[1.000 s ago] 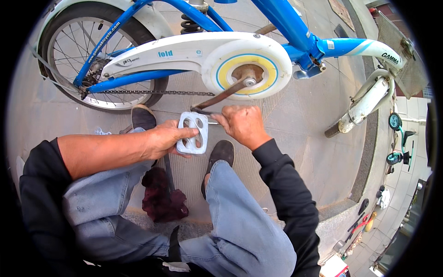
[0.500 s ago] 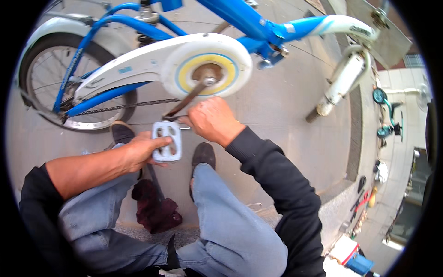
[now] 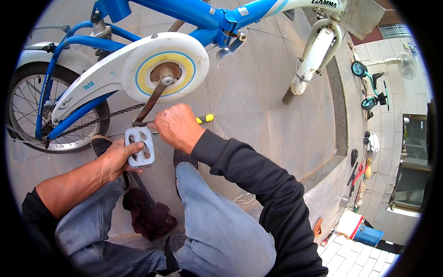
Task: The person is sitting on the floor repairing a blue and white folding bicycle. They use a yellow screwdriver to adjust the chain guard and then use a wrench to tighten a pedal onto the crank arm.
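Note:
A pale grey bicycle pedal (image 3: 147, 159) sits at the lower end of the rusty crank arm (image 3: 155, 99). My left hand (image 3: 116, 159) grips the pedal from its left side, thumb across the top. Just right of the crank's end, my right hand (image 3: 177, 127) is closed around a hand tool with a yellow and black handle (image 3: 205, 119), whose end sticks out past my fist. My fingers mostly hide the tool's working end, by the pedal joint. The blue bicycle frame (image 3: 194, 16) carries a white chain guard (image 3: 115, 68) with a yellow ring; the chain (image 3: 99, 119) sags below it.
The rear wheel (image 3: 27, 108) is at the left, the white front fork (image 3: 311, 60) at the right. A dark red cloth (image 3: 150, 217) lies between my feet. Along the right are a stone curb (image 3: 339, 106), a small teal bike (image 3: 371, 85), several tools and a blue container (image 3: 369, 235).
The bicycle and both my hands now appear farther left in the picture. My right fist has turned, and the tool's yellow and black handle now shows. My left hand still holds the pedal.

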Demonstrator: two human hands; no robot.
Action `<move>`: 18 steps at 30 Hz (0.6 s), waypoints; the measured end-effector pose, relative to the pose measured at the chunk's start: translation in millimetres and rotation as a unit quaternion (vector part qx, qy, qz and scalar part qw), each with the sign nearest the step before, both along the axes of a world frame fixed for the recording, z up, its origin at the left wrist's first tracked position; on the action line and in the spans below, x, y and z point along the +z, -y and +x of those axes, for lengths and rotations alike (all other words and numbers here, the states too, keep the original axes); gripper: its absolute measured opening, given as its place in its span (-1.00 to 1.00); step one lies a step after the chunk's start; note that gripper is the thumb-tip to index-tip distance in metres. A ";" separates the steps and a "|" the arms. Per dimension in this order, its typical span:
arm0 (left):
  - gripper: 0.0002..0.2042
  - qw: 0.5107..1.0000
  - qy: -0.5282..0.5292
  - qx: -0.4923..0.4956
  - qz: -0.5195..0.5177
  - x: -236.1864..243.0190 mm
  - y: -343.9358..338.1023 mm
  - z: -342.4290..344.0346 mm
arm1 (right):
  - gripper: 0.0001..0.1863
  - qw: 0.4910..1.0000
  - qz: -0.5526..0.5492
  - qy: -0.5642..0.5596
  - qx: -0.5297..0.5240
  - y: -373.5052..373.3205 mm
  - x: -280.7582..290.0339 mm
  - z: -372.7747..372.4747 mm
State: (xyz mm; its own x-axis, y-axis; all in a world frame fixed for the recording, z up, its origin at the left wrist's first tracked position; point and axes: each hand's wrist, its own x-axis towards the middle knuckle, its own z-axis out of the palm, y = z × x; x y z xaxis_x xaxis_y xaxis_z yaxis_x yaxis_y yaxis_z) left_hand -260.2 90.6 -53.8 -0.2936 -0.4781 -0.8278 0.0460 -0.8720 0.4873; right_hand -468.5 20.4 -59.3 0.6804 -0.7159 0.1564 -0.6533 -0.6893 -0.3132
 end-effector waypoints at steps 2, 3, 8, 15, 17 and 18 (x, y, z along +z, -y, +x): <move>-0.70 1.000 -0.008 0.015 0.005 -0.5 -2.8 0.3 | -0.61 0.999 -0.003 0.008 0.050 15.8 -0.4 -3.1; -0.72 1.000 -0.014 0.022 0.006 3.0 -2.6 -0.7 | -0.61 0.997 -0.005 0.009 0.072 22.3 -1.4 -7.5; -0.74 1.000 -0.014 0.028 0.001 -1.1 -1.7 -0.8 | -0.54 0.999 0.012 0.034 0.036 24.3 -19.9 -17.3; -0.67 1.000 -0.022 0.001 -0.001 -2.9 -0.8 2.1 | -0.58 0.999 0.013 0.028 -0.025 -4.0 -8.2 -5.7; -0.67 1.000 -0.022 -0.005 0.001 -2.1 -1.1 1.6 | -0.60 1.000 0.002 -0.008 0.003 1.2 -2.3 -2.9; -0.66 1.000 -0.027 -0.012 0.003 -2.2 -2.0 -0.9 | -0.59 1.000 -0.005 -0.007 0.023 7.8 -0.5 -6.2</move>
